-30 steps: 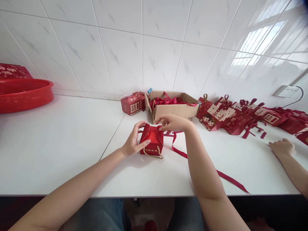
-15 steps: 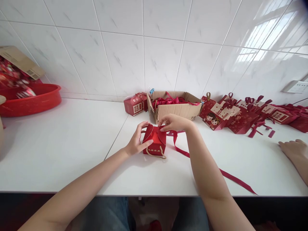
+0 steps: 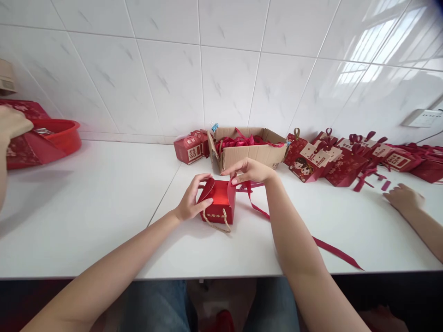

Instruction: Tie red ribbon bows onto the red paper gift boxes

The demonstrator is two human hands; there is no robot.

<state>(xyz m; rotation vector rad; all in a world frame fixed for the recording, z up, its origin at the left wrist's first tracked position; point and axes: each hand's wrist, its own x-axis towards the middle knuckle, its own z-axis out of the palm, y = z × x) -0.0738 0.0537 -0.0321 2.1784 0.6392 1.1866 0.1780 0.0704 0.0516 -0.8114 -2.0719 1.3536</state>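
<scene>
A small red gift box with a twisted rope handle on its front stands on the white table in front of me. My left hand grips the box's left side, thumb on the front top edge and fingers behind the curved left flap. My right hand pinches the right flap, which stands nearly upright. Between the flaps the red top shows. A dark red ribbon passes under my right forearm and trails toward the table's front edge.
Behind stands a cardboard box of red ribbons, beside small red boxes. Several decorated red gift boxes line the right back. At left, another person's hand is by a red basin; another hand rests at right.
The right flap has swung outward and the flaps stand wider apart. A hand and a large red patterned item have appeared by the basin. The other person's hand at right has shifted left.
</scene>
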